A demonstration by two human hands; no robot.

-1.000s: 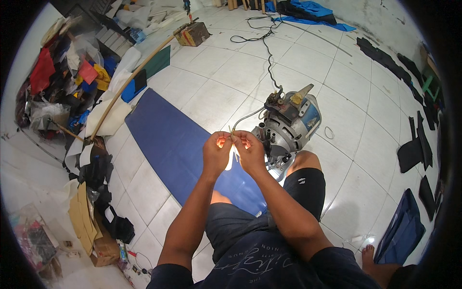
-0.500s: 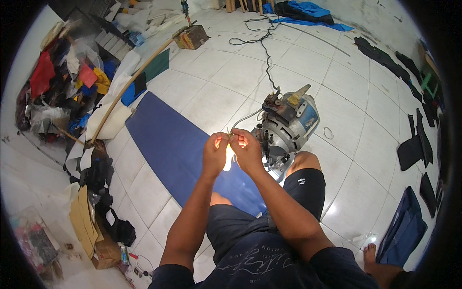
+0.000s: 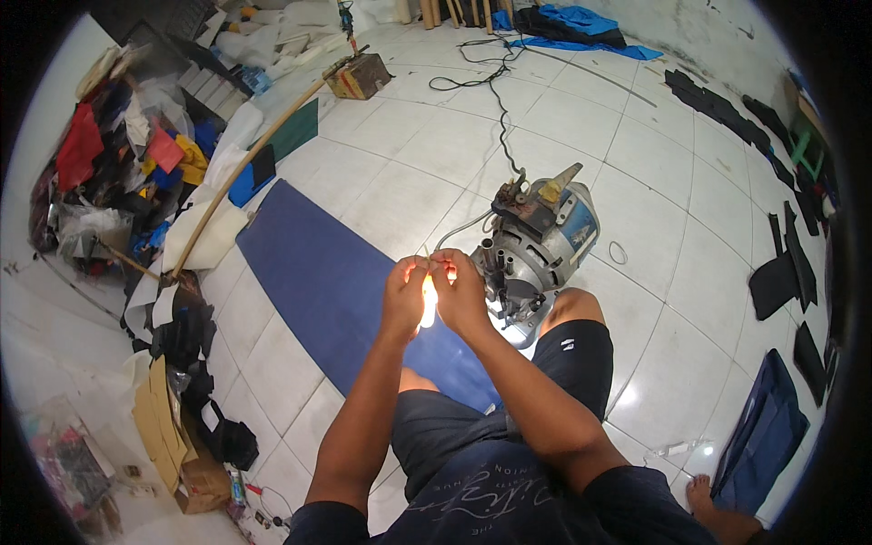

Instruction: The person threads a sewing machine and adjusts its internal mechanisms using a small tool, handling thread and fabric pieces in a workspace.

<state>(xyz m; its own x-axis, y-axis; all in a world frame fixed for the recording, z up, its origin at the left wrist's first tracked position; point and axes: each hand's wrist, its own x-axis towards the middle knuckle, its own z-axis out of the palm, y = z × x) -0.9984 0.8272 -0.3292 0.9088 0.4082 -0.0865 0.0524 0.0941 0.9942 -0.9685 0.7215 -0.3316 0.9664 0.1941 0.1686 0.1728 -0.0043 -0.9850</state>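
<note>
Since a second ago the hands have shifted only slightly in view; the end of the strip that showed below the fingertips then cannot be made out now against the glare. The left hand [image 3: 405,283] and right hand [image 3: 460,283] are together at the fingertips, thumbs and forefingers pinched on a thin, pale strip [image 3: 426,251], whose tip sticks up just above them. A bright glow [image 3: 429,307] shows between the two hands, its source hidden.

Beneath them a long blue sheet [image 3: 313,259] lies on the tiled floor [image 3: 672,300], running toward the upper left and narrowing that way. Just right of the right hand, near the person's right knee [image 3: 579,309], lies a machine [image 3: 543,227] with a grey and blue body; a grey hose [image 3: 461,229] curves from it to behind the fingers, and a black cable [image 3: 502,123] trails up the floor.

A small ring [image 3: 618,252] lies right of the machine. Farther out are a scrap pile [image 3: 82,150] at the left, a pole [image 3: 245,159] slanting up to a block [image 3: 360,77], and dark pieces [image 3: 777,286] and a navy bundle [image 3: 761,431] at the right, beside a bare foot [image 3: 699,495].
</note>
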